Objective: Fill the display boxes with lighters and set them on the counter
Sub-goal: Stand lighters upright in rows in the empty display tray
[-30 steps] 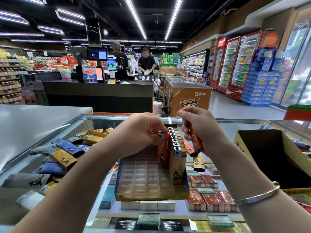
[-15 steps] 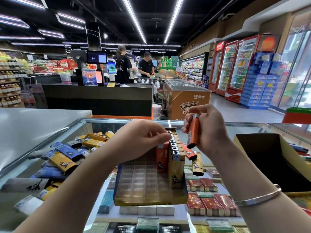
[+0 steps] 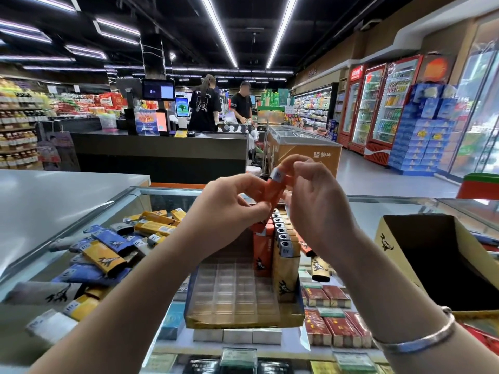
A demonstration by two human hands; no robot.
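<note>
One light, rigid orange lighter (image 3: 273, 191) is pinched by both hands' grips, left hand (image 3: 229, 209) and right hand (image 3: 316, 201), best held mid-body.

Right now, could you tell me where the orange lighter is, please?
Centre of the head view: both hands pinch the orange lighter above the display box, over its rows of lighters.

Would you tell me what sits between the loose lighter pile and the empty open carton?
In the head view, the display box, partly filled with lighters, sits between pile and carton.
</note>
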